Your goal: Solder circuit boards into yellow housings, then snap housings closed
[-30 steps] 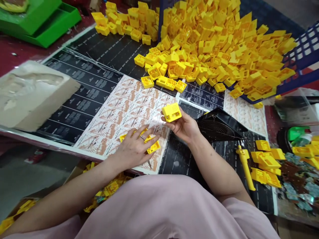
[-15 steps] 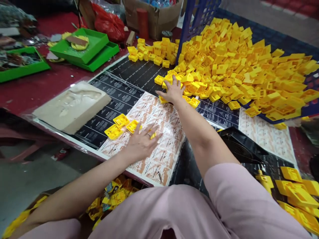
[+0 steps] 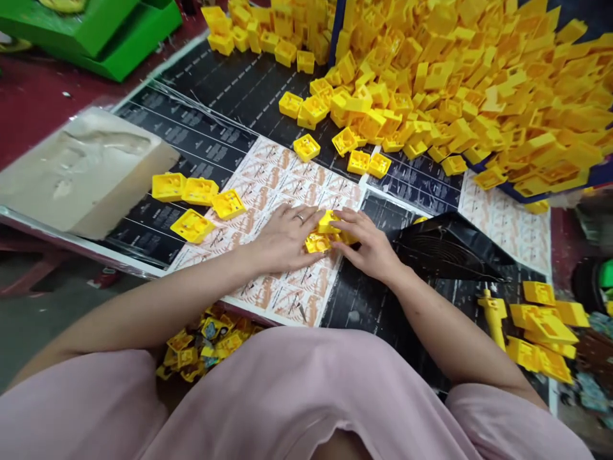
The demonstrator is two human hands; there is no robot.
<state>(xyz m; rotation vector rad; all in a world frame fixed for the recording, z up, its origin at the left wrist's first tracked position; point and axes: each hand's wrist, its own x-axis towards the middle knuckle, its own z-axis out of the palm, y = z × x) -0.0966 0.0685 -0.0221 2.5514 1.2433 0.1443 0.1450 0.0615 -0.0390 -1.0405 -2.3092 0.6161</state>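
My left hand [image 3: 287,239], with a ring on one finger, lies flat on the printed sheet, fingers stretched out against a small group of yellow plastic housings [image 3: 317,243]. Facing it, my right hand [image 3: 368,244] curls its fingers over the same group from the right and grips them. Partly covered by the fingers, these open box-shaped pieces sit close together, and their exact number cannot be made out. Left of my hands, several similar yellow housings [image 3: 191,225] lie with their hollow sides up.
A large heap of yellow housings [image 3: 431,108] spills from a blue basket [image 3: 339,29] at the back right. A beige block [image 3: 90,172] lies left, with green trays [image 3: 129,45] behind. A black scoop-like part [image 3: 453,249] and more yellow pieces [image 3: 546,326] are at right.
My right hand has come back from the heap's edge to the front middle, beside my left hand, with yellow housings under its fingers. The view has tilted down. More housings now lie at left.
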